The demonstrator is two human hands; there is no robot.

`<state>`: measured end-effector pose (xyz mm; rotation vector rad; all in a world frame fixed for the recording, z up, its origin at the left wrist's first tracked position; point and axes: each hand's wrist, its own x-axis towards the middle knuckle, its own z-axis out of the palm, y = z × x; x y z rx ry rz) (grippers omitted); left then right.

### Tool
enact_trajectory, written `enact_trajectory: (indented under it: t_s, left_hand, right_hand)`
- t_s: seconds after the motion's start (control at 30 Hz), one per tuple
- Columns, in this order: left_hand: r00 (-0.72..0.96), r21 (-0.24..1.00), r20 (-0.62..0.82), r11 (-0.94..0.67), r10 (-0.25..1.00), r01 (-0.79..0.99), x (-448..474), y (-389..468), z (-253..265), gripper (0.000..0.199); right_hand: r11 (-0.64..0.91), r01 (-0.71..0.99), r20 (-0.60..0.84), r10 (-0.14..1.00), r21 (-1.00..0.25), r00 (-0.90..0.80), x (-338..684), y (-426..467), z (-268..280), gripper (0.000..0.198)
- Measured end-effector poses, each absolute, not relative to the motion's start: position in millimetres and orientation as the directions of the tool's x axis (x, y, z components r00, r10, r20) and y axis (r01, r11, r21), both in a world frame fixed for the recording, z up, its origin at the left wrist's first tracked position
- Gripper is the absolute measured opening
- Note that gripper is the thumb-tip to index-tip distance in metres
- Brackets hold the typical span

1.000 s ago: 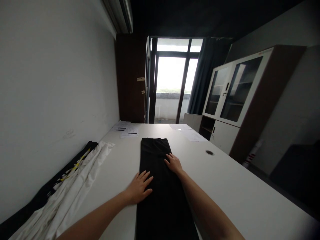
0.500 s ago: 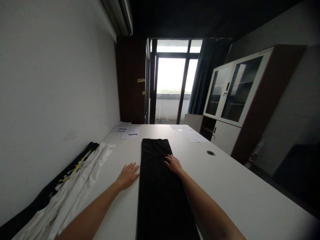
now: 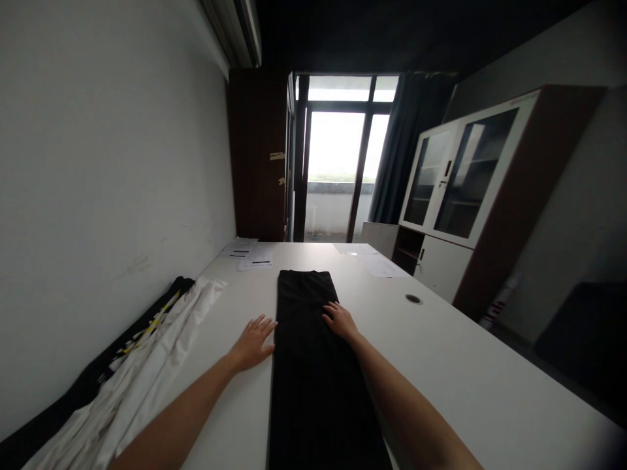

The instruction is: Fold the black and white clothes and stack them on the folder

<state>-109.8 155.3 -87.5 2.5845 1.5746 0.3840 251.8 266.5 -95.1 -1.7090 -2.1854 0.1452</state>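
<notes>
A pair of black pants (image 3: 313, 378), folded lengthwise into a long flat strip, lies on the white table (image 3: 455, 365). Its gathered waistband end points away from me, and the near end runs out of the bottom of the view. My left hand (image 3: 252, 343) rests with its fingers spread at the left edge, the fingertips just touching the cloth. On the right edge, a little below the waistband end, my right hand (image 3: 340, 320) lies open and palm down on the fabric.
Along the left wall lies a heap of white cloth (image 3: 166, 346) beside black cloth (image 3: 93, 372) with yellow in it. Printed papers (image 3: 255, 258) sit at the far left, more papers (image 3: 385, 264) at the far right. A round cable hole (image 3: 414, 299) and a cabinet (image 3: 450, 261) are to the right.
My left hand has shifted slightly right, its fingertips coming up to the pants' left edge. The right hand and the pants look unmoved.
</notes>
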Motion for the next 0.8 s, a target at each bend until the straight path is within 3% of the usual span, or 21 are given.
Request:
enact_trajectory:
  t_s: [0.43,0.67,0.8]
  left_hand:
    - [0.661,0.246,0.242,-0.704,0.710,0.666,-94.7,136.5,-67.9,0.088]
    - [0.694,0.254,0.206,-0.723,0.690,0.643,-92.4,132.1,-65.8,0.086]
    - [0.706,0.264,0.202,-0.732,0.679,0.628,-89.4,124.5,-61.5,0.086]
  right_hand:
    - [0.265,0.916,0.228,0.953,-0.300,-0.201,250.0,263.3,-92.6,0.046]
    - [0.250,0.921,0.242,0.953,-0.299,-0.181,245.1,255.3,-89.1,0.044]
    - [0.327,0.884,0.221,0.939,-0.334,-0.264,254.8,239.2,-85.0,0.044]
